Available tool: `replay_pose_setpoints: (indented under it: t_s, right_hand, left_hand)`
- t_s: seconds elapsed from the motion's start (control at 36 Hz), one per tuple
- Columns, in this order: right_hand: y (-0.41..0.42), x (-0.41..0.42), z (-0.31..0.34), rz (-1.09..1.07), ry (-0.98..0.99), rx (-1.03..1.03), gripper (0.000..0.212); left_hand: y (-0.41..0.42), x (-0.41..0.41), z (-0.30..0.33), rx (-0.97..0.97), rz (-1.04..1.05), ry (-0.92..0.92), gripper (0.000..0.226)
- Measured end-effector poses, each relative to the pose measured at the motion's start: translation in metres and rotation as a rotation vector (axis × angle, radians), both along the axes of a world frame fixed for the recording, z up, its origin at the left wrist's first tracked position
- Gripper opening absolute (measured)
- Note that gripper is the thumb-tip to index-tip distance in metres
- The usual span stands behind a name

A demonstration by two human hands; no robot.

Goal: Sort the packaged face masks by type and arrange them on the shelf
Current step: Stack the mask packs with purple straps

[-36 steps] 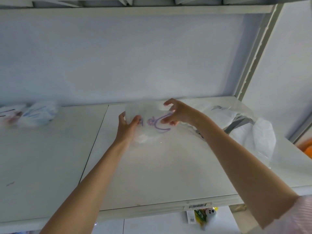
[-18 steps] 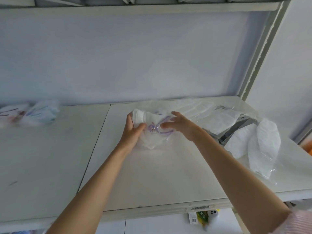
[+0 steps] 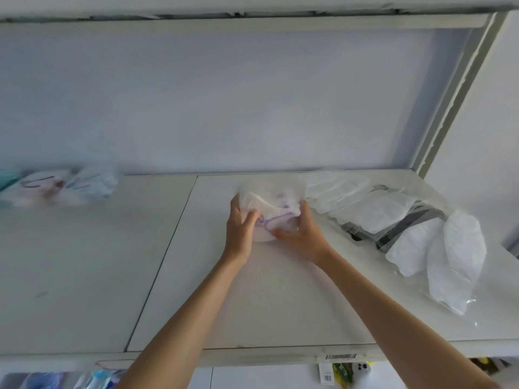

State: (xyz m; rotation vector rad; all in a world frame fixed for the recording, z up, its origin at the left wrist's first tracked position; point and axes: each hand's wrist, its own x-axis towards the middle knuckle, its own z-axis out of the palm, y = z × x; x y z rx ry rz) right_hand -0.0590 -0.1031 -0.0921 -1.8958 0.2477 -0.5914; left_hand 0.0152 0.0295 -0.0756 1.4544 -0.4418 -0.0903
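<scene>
I have the purple-printed mask packet (image 3: pixel 271 213) between both hands, and over the last second it has come down: a moment ago I held it lifted clear of the shelf (image 3: pixel 252 304), and now its lower edge sits on or just above the board, pressed between my palms. My left hand (image 3: pixel 239 230) is curled round the packet's left side, thumb across the front by the small printed figure; my right hand (image 3: pixel 302 231) has dropped from gripping the top edge to cupping the right side, fingers wrapped round the crinkled film. So both hands are grasping this one packet, neither has let go. To the right of my grip, just beside my right hand, lies the loose heap of plain white mask packets (image 3: pixel 393 217), some over a dark tray-like thing (image 3: pixel 404 223) I cannot make out fully; the heap appears unshifted. Well away to the left of my grip, at the back of the shelf, is a blurred cluster of printed packets (image 3: pixel 59 188), also where it was. I judge I am squaring up the printed packet before carrying it left to its own kind, since it does not belong with the plain ones. The film is slippery and soft, so it could buckle if I squeeze harder.
</scene>
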Motion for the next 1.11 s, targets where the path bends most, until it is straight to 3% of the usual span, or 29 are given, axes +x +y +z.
replay_pose_setpoints:
  t_s: [0.14, 0.19, 0.36, 0.44, 0.53, 0.69, 0.81, 0.89, 0.94, 1.03, 1.11]
  right_hand:
    - [-0.002, 0.007, 0.009, -0.013, -0.03, 0.073, 0.061]
    - [-0.003, 0.007, 0.003, -0.002, 0.045, 0.064, 0.067]
    - [-0.008, 0.02, -0.004, 0.037, 0.138, 0.109, 0.082]
    - [-0.004, 0.025, -0.001, 0.019, 0.118, 0.134, 0.055]
    - [-0.004, 0.025, -0.006, 0.017, 0.12, 0.113, 0.058]
    - [-0.003, 0.023, 0.006, 0.052, 0.129, 0.07, 0.07]
    - [-0.004, 0.025, -0.004, 0.065, 0.183, -0.054, 0.049]
    - [-0.006, 0.028, -0.006, 0.038, 0.211, -0.026, 0.042]
    - [0.004, 0.031, 0.004, 0.052, 0.197, -0.061, 0.015]
    - [0.023, 0.046, 0.016, 0.053, 0.133, -0.002, 0.013]
    - [0.05, 0.08, 0.018, 0.08, 0.114, 0.021, 0.074]
  left_hand:
    - [-0.005, 0.0, 0.012, -0.028, -0.01, -0.005, 0.03]
    - [-0.002, 0.0, 0.01, -0.034, -0.031, -0.003, 0.023]
    - [0.0, 0.003, 0.005, -0.054, -0.027, 0.008, 0.054]
    - [-0.003, 0.006, 0.012, -0.075, -0.023, 0.018, 0.058]
    - [-0.003, 0.005, 0.007, -0.05, -0.017, 0.056, 0.073]
    - [-0.003, 0.002, 0.014, -0.099, 0.02, 0.082, 0.072]
    - [-0.001, 0.003, 0.009, -0.027, 0.006, 0.093, 0.068]
    - [0.001, 0.006, 0.008, 0.002, -0.003, 0.106, 0.063]
    - [0.006, 0.011, 0.013, 0.011, 0.002, 0.094, 0.061]
    - [0.021, 0.025, 0.022, 0.033, 0.035, 0.056, 0.05]
    - [0.05, 0.052, 0.03, 0.067, 0.158, 0.018, 0.041]
